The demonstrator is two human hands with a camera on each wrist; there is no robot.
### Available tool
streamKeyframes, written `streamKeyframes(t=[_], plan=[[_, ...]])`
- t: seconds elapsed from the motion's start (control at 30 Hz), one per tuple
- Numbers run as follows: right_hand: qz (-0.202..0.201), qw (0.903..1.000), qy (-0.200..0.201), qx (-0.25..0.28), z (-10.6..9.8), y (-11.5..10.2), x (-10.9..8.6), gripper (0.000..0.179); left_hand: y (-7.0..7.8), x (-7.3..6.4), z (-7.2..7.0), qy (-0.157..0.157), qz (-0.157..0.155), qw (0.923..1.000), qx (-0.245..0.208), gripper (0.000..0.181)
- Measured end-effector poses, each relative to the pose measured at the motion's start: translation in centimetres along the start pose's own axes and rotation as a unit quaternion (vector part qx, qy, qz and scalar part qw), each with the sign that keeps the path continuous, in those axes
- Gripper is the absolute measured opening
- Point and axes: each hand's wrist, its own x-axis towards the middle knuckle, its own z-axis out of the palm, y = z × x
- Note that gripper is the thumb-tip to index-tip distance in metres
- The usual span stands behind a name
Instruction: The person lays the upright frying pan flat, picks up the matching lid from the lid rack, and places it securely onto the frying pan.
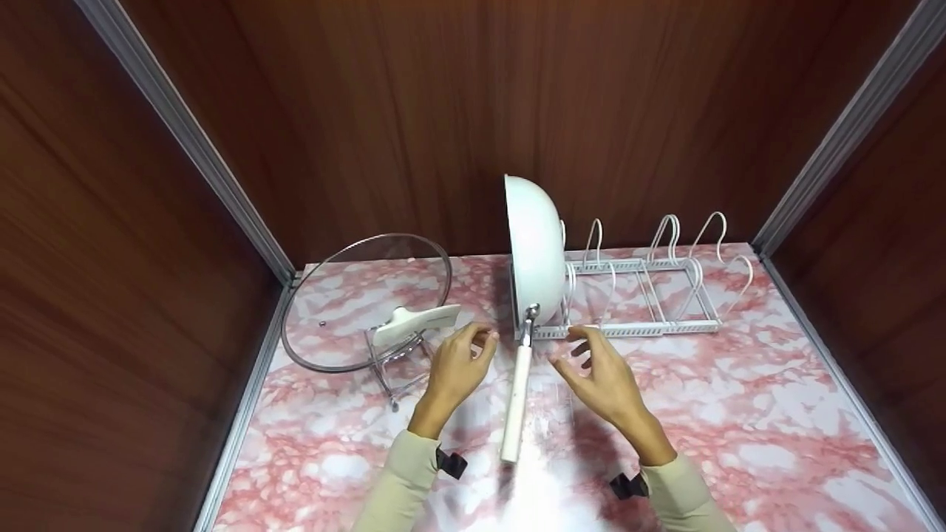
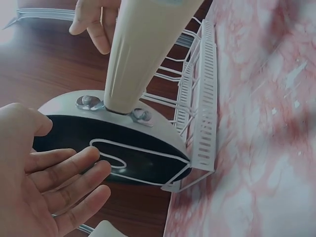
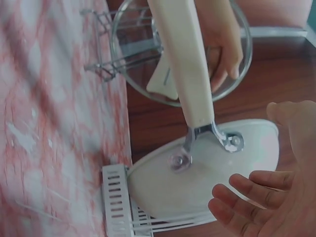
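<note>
A white wok (image 1: 538, 251) stands on its edge at the left end of a white wire rack (image 1: 628, 329), its long handle (image 1: 517, 403) jutting toward me. In the left wrist view its dark inside (image 2: 133, 155) faces left, behind a wire loop. My left hand (image 1: 460, 366) hovers left of the handle, fingers loosely bent and holding nothing. On the handle's other side, my right hand (image 1: 602, 377) is also free, fingers relaxed and apart from the wok. The right wrist view shows the wok's pale outside (image 3: 207, 173) near the right fingertips.
Left of my left hand, a large glass lid (image 1: 284, 325) with a white handle (image 1: 414, 323) leans in a small metal stand (image 1: 384, 377). More wire loops (image 1: 669, 236) rise along the rack's right part. Dark wood panels (image 1: 458, 111) enclose the marbled red-and-white surface (image 1: 768, 414).
</note>
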Motion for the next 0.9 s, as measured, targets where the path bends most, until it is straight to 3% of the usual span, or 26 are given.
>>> streamKeyframes(t=[0.27,0.63,0.9], plan=[[0.016,0.9994,-0.015,0.028,1.0,-0.8,-0.9,0.047,0.2,-0.4,0.9,-0.005,-0.004,0.9999,-0.015,0.022],[0.035,0.9964,-0.029,0.071,2.9,-1.4,-2.3,0.051,0.1,-0.9,1.7,-0.031,-0.032,0.9985,-0.032,0.024],[0.071,0.9906,-0.044,0.108,3.8,-1.7,-3.0,0.048,0.1,-1.0,2.3,-0.039,-0.038,0.9974,-0.047,0.026]])
